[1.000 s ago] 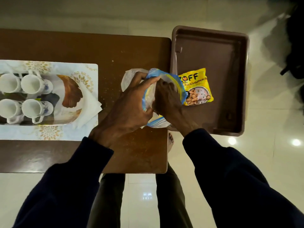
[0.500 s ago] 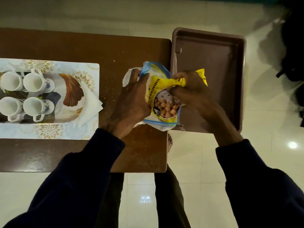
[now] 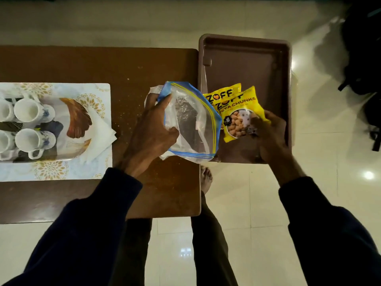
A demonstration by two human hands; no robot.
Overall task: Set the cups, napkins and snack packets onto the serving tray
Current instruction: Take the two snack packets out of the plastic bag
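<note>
**A:** Where are your hands right now?

**B:** Your left hand [image 3: 151, 129] is closed around the near-left edge of a clear zip bag [image 3: 192, 122] with blue borders, holding its mouth open over the right end of the brown tabletop [image 3: 99, 65]. Your right hand [image 3: 270, 137] is pinching the lower right corner of a yellow snack packet [image 3: 240, 118], fingers over its clear window.

**A:** And that packet, where does it sit?

**B:** Inside the brown serving tray [image 3: 247, 58], which lies off the right end of the tabletop, at about 2 o'clock from the bag. The held packet overlaps a second yellow packet [image 3: 221, 93] lying just behind it, toward 11 o'clock. Whether the held one already rests flat on the tray floor, I cannot tell.

**A:** The cups and napkins?

**B:** Far to your 9 o'clock. Four white cups [image 3: 31, 125] lie on their sides on a patterned tray [image 3: 76, 120], which rests on a floral mat [image 3: 61, 172]. White napkins [image 3: 101, 137] are tucked at the right edge of that patterned tray, spilling over it at 3 o'clock from the cups.

**A:** Anything under the bag?

**B:** A crumpled bit of white plastic [image 3: 152, 91] shows at its far-left edge, beside your left thumb.
</note>
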